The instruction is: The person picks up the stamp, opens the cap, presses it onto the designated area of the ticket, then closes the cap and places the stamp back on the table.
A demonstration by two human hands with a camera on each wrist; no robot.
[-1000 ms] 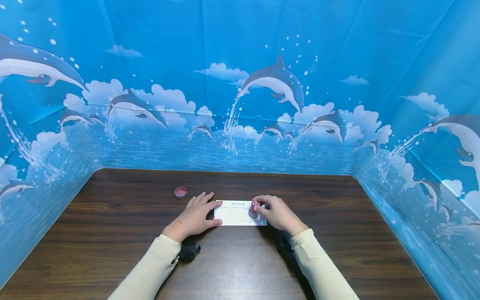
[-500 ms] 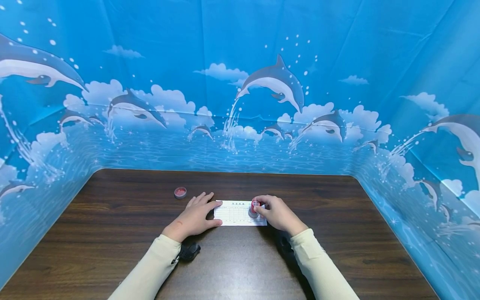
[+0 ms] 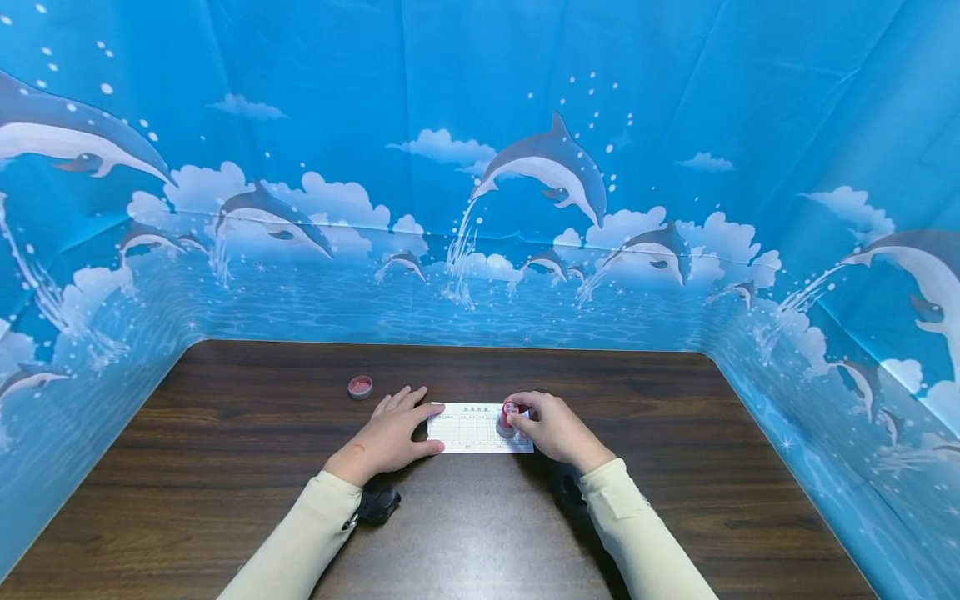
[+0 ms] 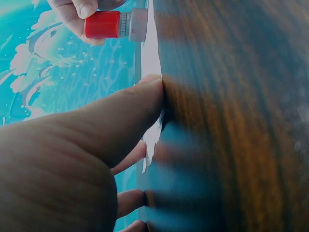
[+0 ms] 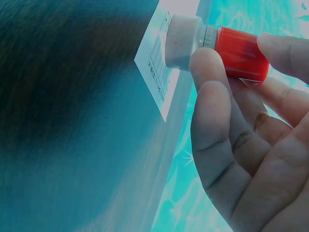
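Observation:
A white printed form (image 3: 472, 429) with a ruled grid lies flat on the table. My left hand (image 3: 390, 437) presses its left end, thumb and forefinger spread over the corners; the thumb (image 4: 140, 104) shows large in the left wrist view. My right hand (image 3: 558, 429) pinches the red handle of a stamp (image 5: 241, 53). The stamp stands upright, its round greyish base (image 5: 183, 42) down on the form's right part. That base hides the print beneath it.
A small round ink pad (image 3: 361, 385) with red inside sits beyond my left hand. The dark wood table (image 3: 480, 533) meets a blue dolphin-print curtain (image 3: 480, 250) at its far and side edges. A black wrist device (image 3: 378, 504) is at my left wrist.

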